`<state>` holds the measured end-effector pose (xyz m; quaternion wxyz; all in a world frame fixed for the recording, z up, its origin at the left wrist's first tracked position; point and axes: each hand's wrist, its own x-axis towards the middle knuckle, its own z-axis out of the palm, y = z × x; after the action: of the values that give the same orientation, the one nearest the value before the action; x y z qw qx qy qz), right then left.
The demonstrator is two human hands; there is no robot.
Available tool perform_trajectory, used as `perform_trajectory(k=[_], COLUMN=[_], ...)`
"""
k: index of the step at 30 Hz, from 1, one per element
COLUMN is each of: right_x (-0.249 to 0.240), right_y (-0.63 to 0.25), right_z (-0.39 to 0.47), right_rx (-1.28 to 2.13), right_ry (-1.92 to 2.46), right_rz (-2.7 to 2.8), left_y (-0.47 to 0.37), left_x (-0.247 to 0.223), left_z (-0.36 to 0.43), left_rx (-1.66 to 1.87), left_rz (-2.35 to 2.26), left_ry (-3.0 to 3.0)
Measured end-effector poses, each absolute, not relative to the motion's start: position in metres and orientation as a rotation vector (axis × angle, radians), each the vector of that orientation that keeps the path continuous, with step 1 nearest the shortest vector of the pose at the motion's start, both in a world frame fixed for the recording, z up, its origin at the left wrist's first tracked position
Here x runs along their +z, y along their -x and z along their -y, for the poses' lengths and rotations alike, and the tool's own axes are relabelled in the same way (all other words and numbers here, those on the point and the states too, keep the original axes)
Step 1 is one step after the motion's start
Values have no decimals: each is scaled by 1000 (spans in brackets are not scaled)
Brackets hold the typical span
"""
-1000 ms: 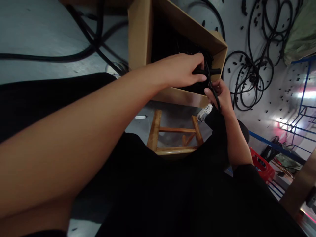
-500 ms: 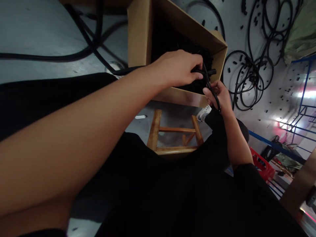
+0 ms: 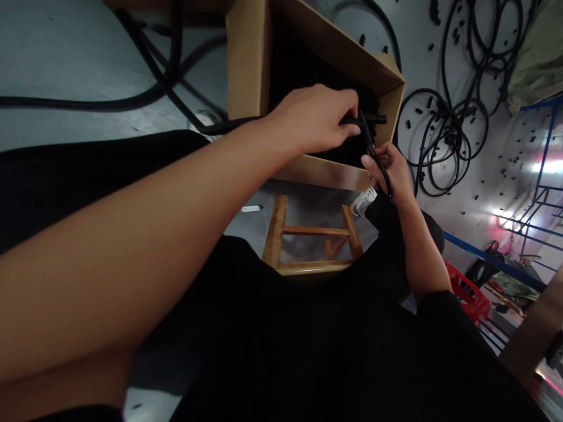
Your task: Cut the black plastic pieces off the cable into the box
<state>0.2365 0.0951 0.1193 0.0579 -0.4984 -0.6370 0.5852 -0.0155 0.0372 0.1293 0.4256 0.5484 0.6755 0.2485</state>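
Note:
My left hand (image 3: 328,117) is closed around a black rubber hose (image 3: 377,119), whose short end sticks out to the right past my fingers. The rest of the hose runs back under my left forearm. In my right hand (image 3: 393,173) is a pair of black-handled scissors (image 3: 370,146), its handles wrapped by my fingers. The scissor blades reach up to the hose and cross it just beyond my left fingertips. Whether the blades are apart is too dark to make out. Below both hands, an open cardboard box (image 3: 248,64) holds a dark heap of black pieces.
Loose coils of black hose (image 3: 448,135) and many short black pieces lie on the grey floor to the right. A wooden stool (image 3: 275,234) stands below the box. Further right are a red plastic stool (image 3: 468,296) and a blue metal frame (image 3: 492,258).
The hose end between the scissor blades has shifted and now looks smoother and slightly higher. My left hand has moved a little up and left; my right hand stays nearly still.

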Motion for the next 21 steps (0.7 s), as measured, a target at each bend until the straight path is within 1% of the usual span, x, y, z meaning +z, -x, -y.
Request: perform_trajectory(k=[3, 5, 8, 11, 14, 18, 21], right_x=[121, 120, 120, 124, 128, 127, 126], right_y=[-236, -236, -238, -239, -238, -235, -234], right_z=[-96, -97, -99, -98, -96, -93, -93], right_rx=[1766, 1710, 1588, 1525, 1501, 1445, 1433], right_ry=[1488, 1426, 1354, 1326, 1326, 1374, 1432], right_rz=[1961, 2022, 2152, 2273, 2348, 2377, 2319], left_y=[22, 24, 19, 11, 3, -2, -1], left_x=[138, 137, 122, 99, 86, 87, 93], left_z=[-40, -44, -52, -60, -64, -64, -64], left_rx=[732, 862, 1043, 1174, 1201, 1159, 1195], left_rz=[-1725, -1614, -1411, -1351, -1278, -1215, -1345], left_ry=[-1193, -959, -666, -504, -437, -435, -487])
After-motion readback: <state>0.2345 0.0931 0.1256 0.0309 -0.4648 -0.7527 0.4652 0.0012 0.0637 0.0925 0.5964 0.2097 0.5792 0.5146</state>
